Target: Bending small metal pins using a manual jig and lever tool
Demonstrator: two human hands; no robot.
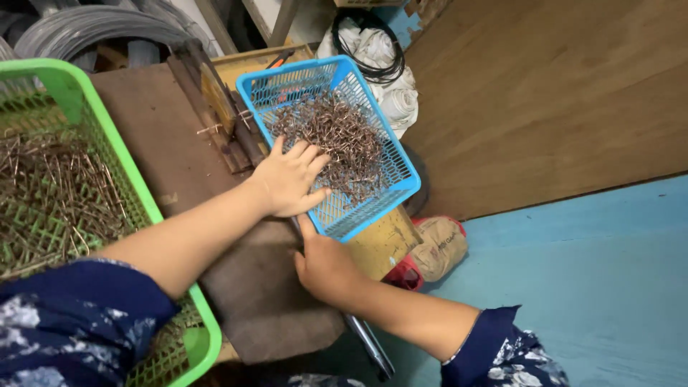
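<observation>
Green basket (107, 136) far left, full of bent metal bits. Left hand (288, 180) spread flat in blue basket (401, 179), fingers on metal hook pile (337, 136). Right hand (326, 265) gripping dark bar (369, 344) on worktop (161, 136). Tan sack (437, 247) on floor, right.

Left hand (288, 179) in blue basket (401, 188) of metal hooks (344, 132), right hand (324, 265) below

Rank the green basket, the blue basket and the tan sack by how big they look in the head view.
1. Green basket, partly cut off by the frame and nearest the camera, so its lead is unsure.
2. Blue basket.
3. Tan sack, partly hidden.
</observation>
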